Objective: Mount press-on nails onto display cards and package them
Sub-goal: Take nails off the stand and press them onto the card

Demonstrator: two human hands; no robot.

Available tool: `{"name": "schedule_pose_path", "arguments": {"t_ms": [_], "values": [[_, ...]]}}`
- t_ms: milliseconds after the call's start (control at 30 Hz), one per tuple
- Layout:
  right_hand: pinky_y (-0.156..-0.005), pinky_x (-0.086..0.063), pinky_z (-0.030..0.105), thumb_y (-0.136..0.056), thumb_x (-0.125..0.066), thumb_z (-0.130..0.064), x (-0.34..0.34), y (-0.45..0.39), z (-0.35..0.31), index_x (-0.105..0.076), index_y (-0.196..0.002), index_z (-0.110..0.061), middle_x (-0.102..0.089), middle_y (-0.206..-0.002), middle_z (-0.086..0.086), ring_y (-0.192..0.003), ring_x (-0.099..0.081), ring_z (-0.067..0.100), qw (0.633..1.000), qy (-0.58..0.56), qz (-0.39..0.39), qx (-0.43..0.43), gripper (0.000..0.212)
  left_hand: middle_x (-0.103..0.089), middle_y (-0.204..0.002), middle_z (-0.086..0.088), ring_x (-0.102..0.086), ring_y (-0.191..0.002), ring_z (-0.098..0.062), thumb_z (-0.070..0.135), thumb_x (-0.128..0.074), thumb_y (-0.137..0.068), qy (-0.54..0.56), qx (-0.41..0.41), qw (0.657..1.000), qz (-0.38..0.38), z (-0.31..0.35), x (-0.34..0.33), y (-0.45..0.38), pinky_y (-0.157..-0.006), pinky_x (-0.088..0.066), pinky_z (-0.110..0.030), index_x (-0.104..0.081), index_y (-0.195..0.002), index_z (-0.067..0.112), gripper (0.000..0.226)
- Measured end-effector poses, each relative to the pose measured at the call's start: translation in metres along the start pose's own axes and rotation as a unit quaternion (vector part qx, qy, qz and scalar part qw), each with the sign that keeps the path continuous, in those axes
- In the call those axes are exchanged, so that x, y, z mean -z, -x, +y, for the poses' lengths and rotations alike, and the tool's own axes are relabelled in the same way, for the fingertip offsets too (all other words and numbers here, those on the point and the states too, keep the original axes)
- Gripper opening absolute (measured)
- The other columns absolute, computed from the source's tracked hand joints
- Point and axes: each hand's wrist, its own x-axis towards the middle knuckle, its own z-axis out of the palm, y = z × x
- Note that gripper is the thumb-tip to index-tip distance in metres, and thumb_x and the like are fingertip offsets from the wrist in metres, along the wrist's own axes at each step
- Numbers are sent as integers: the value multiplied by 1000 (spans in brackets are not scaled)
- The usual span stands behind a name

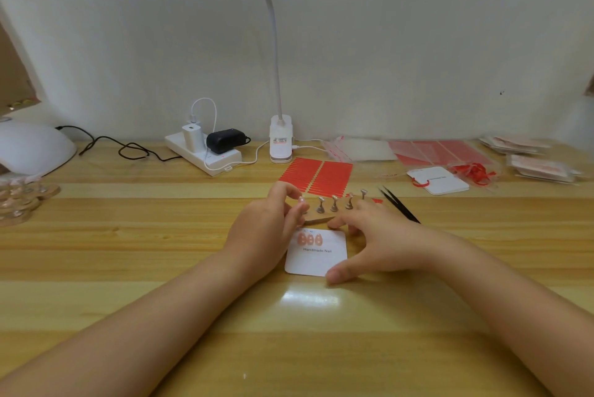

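ok so my left hand (pixel 266 229) has a tiny pale press-on nail (pixel 301 200) pinched at its fingertips, right by the row of little metal nail stands (pixel 334 204). My right hand (pixel 382 242) is spread loose, fingers at the wooden strip (pixel 316 221) holding the stands, thumb down at the corner of the white display card (pixel 318 260). The card lies flat between my hands with three pinkish nails (pixel 309 238) stuck at its top left. Black tweezers (pixel 398 205) lie just right, red adhesive strip sheets (pixel 316 176) behind, all on the wooden desk (pixel 160 268).
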Motion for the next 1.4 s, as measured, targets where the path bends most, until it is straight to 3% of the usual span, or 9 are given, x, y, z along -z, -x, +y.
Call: {"name": "schedule_pose_path", "arguments": {"t_ms": [133,267,533,667,767,867,1033,1267,1400], "values": [[-99,-40,34,-56,-72,-74,2,4,-3,-46,-132,-41,-34,-102,-21,-112,-38,9,1000,-13,-6,-1,88,-68,-89,8,-62,-81,-15,35,-50,-95,-42,1,999,7,1,-3,2,-65,-41,-29,-50,-109,25,17],[-108,-33,39,-64,-67,-73,1,5,-4,-40,-134,-38,-28,-112,-13,-124,-33,14,999,27,-19,11,83,-68,-89,6,-62,-82,-21,31,-49,-96,-73,-13,997,12,4,-5,5,-62,-38,-30,-50,-111,21,18],[-106,-34,36,-57,-71,-74,1,4,-3,-32,-141,-36,-32,-123,-16,-124,-33,9,1000,1,-3,-1,100,-64,-82,9,-61,-77,-8,35,-47,-97,24,33,999,8,5,-2,3,-67,-50,-33,-48,-110,25,17],[-92,-41,30,-52,-77,-69,0,4,-3,-41,-103,-50,-36,-111,-22,-108,-40,2,999,-48,12,8,65,-58,-79,8,-58,-69,-3,29,-51,-96,91,40,994,38,5,-3,2,-59,-47,-24,-47,-108,26,13],[-72,-39,18,-51,-86,-56,-5,6,-7,-43,-91,-46,-39,-106,-27,-92,-46,-5,992,-117,46,26,60,-55,-76,9,-55,-66,-2,24,-56,-93,101,12,993,58,7,-2,3,-54,-41,-15,-46,-103,29,14],[-64,-45,14,-55,-88,-44,-5,10,-13,-47,-93,-47,-55,-105,-24,-80,-58,-2,973,-217,63,44,56,-54,-74,11,-56,-61,-7,21,-59,-91,112,-24,988,102,9,6,2,-53,-41,-16,-47,-101,28,18],[-73,-57,30,-75,-79,-21,2,16,-25,-61,-105,-24,-75,-96,0,-87,-72,18,894,-428,80,102,35,-56,-76,8,-57,-60,-12,29,-56,-91,147,-66,971,179,15,25,-4,-50,-45,-20,-49,-104,24,16],[-65,-51,31,-86,-65,-1,6,19,-38,-69,-98,-19,-76,-88,3,-79,-72,17,858,-475,161,109,22,-56,-84,19,-60,-64,-8,43,-51,-93,133,-76,964,219,24,43,-8,-52,-49,-26,-46,-106,32,18],[-60,-50,24,-86,-66,-2,11,20,-39,-70,-103,-15,-76,-85,1,-74,-70,13,835,-502,197,104,21,-53,-96,18,-56,-78,-1,41,-49,-93,79,-120,959,245,28,52,-10,-64,-44,-13,-57,-107,26,21]]}}
